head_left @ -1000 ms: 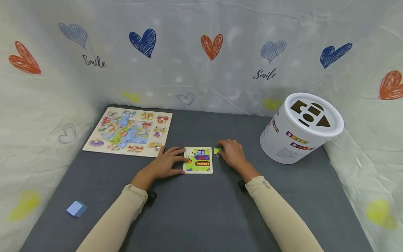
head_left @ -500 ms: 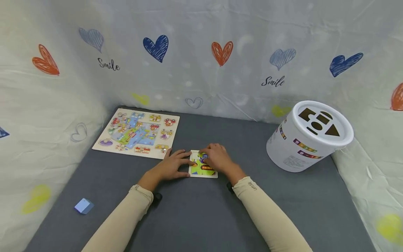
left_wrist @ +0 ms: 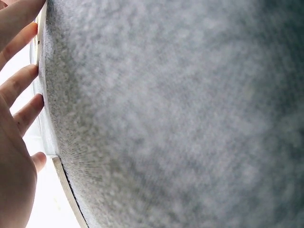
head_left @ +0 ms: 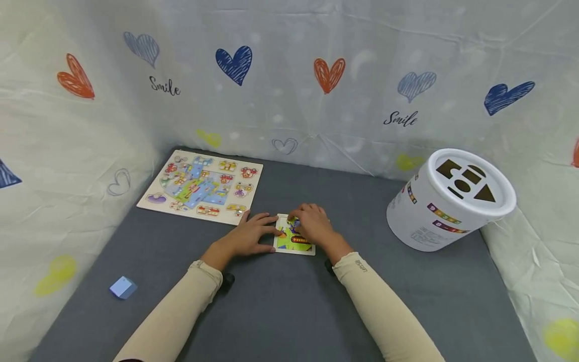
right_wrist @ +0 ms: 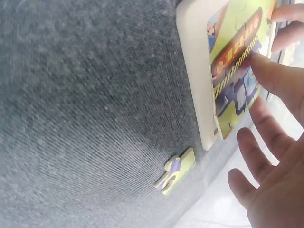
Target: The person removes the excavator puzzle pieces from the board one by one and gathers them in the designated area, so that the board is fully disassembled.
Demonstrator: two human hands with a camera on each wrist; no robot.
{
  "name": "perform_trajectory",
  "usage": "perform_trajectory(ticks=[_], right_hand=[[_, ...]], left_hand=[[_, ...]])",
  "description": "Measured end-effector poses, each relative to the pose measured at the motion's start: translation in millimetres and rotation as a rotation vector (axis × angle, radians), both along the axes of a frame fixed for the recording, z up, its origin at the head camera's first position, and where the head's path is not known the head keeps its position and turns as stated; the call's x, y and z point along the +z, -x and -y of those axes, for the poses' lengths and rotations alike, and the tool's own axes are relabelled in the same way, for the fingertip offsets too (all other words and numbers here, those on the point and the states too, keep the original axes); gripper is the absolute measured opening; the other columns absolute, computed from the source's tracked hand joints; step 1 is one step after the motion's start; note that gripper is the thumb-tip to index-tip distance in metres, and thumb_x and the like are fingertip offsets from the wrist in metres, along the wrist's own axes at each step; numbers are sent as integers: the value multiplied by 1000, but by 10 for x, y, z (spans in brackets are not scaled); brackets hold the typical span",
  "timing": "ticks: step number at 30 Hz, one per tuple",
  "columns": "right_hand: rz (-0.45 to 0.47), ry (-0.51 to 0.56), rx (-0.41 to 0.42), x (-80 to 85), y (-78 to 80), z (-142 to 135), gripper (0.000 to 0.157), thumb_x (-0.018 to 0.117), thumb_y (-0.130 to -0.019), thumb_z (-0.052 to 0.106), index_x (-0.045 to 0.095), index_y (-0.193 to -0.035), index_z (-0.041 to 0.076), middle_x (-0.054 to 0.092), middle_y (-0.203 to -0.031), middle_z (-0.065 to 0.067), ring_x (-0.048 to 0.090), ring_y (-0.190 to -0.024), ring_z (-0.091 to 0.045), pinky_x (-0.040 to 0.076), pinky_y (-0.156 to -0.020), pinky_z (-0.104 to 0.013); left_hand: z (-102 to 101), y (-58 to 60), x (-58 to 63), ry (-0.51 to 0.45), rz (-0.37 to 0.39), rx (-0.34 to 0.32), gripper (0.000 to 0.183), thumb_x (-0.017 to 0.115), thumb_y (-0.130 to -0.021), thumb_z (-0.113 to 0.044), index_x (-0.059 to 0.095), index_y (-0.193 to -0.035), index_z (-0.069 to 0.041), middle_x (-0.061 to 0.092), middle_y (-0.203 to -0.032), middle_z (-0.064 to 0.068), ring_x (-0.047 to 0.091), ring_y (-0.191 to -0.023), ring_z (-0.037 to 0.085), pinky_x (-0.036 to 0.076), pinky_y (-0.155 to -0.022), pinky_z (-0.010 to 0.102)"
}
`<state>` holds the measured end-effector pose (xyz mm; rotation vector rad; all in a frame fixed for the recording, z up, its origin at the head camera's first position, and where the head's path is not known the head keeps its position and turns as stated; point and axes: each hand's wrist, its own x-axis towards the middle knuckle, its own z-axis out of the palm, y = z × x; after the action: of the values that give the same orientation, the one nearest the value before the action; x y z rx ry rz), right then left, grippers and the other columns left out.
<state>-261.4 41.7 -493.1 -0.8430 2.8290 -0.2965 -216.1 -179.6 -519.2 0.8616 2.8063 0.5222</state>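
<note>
A small square puzzle board [head_left: 295, 253] with a light frame and a yellow-green picture of a purple tractor lies before me. My left hand [head_left: 246, 236] rests along its left side, fingers spread, with fingertips on the edge and picture. My right hand [head_left: 314, 227] bends over the upper part, thumb and index finger pinching at a puzzle piece [right_wrist: 235, 97] with part of the tractor on it. Near the frame's upper right corner the green edge of the picture stands slightly raised. A loose green-and-purple puzzle piece [right_wrist: 178, 170] lies on the cloth beside that corner.
A larger wooden puzzle board [head_left: 158, 203] with vehicle pieces lies at the back left. A white bucket [head_left: 422, 236] with shape holes in its lid stands to the right. A blue block [head_left: 123, 287] sits front left on the grey table [head_left: 280, 311]. A heart-printed curtain encloses the table.
My right hand has moved left from the loose puzzle piece onto the upper part of the puzzle board. My left hand has stayed at the board's left side. The head view has shifted slightly.
</note>
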Motion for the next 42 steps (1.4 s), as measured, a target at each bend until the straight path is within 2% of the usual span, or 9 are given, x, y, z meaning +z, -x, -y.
perform_trajectory(ticks=[14, 22, 27, 32, 42], right_hand=[[-83, 159, -49, -74, -39, -103, 36, 68, -90, 7, 67, -124, 17, 67, -119, -3, 56, -117, -28, 39, -103, -50], [-64, 182, -38, -79, -3, -148, 38, 61, -91, -1, 68, -123, 17, 68, -119, -3, 60, -112, -26, 44, -99, -48], [3, 197, -66, -104, 22, -155, 38, 57, -93, -3, 68, -123, 18, 68, -121, -2, 61, -113, -24, 46, -95, -47], [36, 232, -85, -115, 34, -156, 36, 59, -92, -2, 68, -122, 15, 68, -121, -3, 61, -114, -25, 45, -97, -49], [9, 251, -69, -96, 8, -108, 33, 68, -89, 4, 68, -121, 14, 68, -118, -4, 62, -110, -25, 43, -99, -50]], left_hand=[[-37, 18, 11, -7, 9, -17, 47, 67, -87, -50, 62, -130, -31, 37, -155, 4, 26, -145, 32, 8, -109, 72], [-40, 22, -2, -23, 12, -9, 46, 68, -87, -50, 63, -128, -32, 37, -155, 4, 25, -146, 32, 6, -110, 71], [-33, 21, 2, -18, 5, -7, 45, 68, -87, -50, 63, -128, -32, 37, -155, 4, 25, -146, 32, 7, -110, 71], [-28, 28, 4, -16, -5, -10, 45, 67, -87, -50, 63, -129, -32, 38, -155, 4, 26, -145, 32, 8, -109, 72], [1, 3, 1, -8, 3, 9, 47, 68, -87, -51, 62, -130, -33, 37, -155, 3, 26, -145, 31, 7, -110, 71]])
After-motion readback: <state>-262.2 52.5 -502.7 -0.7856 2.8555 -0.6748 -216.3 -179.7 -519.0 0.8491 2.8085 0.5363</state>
